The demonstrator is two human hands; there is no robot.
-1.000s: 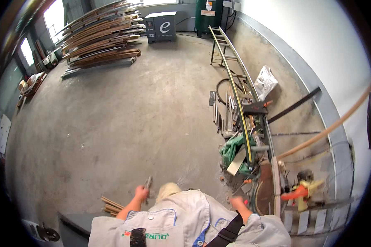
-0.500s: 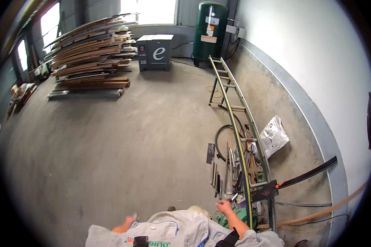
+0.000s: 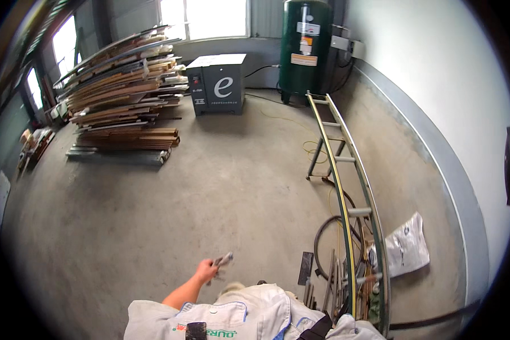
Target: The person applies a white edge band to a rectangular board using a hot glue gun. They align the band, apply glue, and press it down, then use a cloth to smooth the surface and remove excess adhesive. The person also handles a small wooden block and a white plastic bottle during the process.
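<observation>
My left hand (image 3: 204,271) is closed round a short grey metal hand tool (image 3: 225,260), held out over the concrete floor in front of my body. The tool's blunt head points up and to the right, while its lower end sticks out below my fingers. It is blurred, and I cannot make out its exact kind. My right hand does not show; only the light grey jacket (image 3: 266,311) fills the bottom of the view on that side.
A long roller stand (image 3: 345,212) runs along the right, with metal strips (image 3: 334,277), a black hose loop (image 3: 317,241) and a white sack (image 3: 409,246) around it. Ahead stand a grey machine cabinet (image 3: 216,102), a green tank (image 3: 305,62) and a stack of long profiles (image 3: 124,96).
My left hand has swung forward and up with the tool. My right hand has left the view. The roller stand, cabinet and tank now appear nearer and lower in the picture.
</observation>
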